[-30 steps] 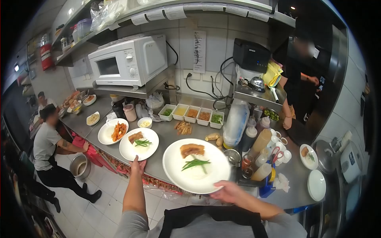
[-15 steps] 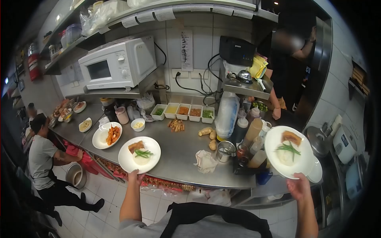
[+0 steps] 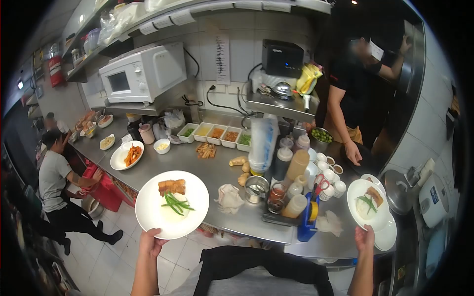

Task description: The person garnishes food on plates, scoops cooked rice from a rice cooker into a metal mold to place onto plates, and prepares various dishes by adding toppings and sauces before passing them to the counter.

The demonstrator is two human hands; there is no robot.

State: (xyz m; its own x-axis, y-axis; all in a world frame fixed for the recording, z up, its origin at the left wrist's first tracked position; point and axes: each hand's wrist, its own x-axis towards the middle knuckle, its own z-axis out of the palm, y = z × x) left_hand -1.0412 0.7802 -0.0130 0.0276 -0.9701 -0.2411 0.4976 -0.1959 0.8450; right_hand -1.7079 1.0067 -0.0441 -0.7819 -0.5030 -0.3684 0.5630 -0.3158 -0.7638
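Note:
My left hand [image 3: 151, 241] grips the near rim of a round white plate [image 3: 148, 217], held above the counter's front edge. On that plate are a browned slab of meat [image 3: 172, 187], green beans [image 3: 176, 203] and a pale white mound [image 3: 170, 217], probably rice or mash. A second white plate [image 3: 380, 225] is pinched at its lower rim by my right hand [image 3: 364, 238], out at the right. It carries the same food: a brown meat piece [image 3: 375, 196], green beans [image 3: 366, 201] and a white mound. Other white plates [image 3: 386, 239] lie beneath or behind it.
Sauce bottles [image 3: 298, 165], a blue tape dispenser [image 3: 307, 222], a metal pot [image 3: 256, 189] and a cloth [image 3: 230, 198] stand between my hands. White food tubs [image 3: 216, 133] line the wall. One person [image 3: 345, 93] stands at the hatch; another [image 3: 57, 170] bends at left.
My view has turned right. The left plate is nearer and larger; the right plate has moved away and lower, towards the other plates. The person at the hatch shows more fully.

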